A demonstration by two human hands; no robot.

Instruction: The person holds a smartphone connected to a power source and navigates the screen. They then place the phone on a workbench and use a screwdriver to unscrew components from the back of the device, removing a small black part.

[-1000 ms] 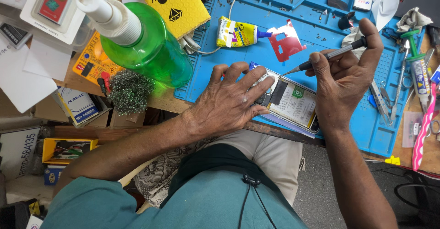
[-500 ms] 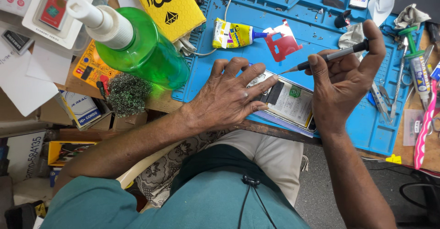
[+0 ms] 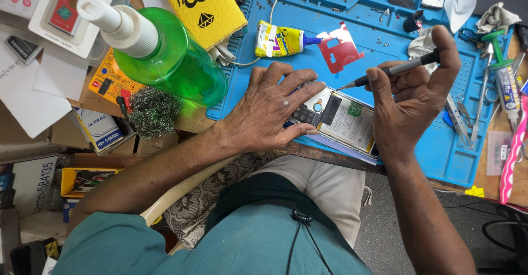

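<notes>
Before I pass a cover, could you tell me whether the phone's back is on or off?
Off: the phone lies with battery and camera modules exposed.

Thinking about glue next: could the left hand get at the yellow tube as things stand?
Probably yes: the yellow tube lies on bare blue mat just beyond the left hand, nothing between, though that hand is pressing the opened phone.

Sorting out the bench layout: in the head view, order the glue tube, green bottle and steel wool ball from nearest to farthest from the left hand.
From the left hand:
1. Glue tube, just above it on the blue mat.
2. Green bottle, toward the image's left.
3. Steel wool ball, farther left, at the bench edge.
</notes>
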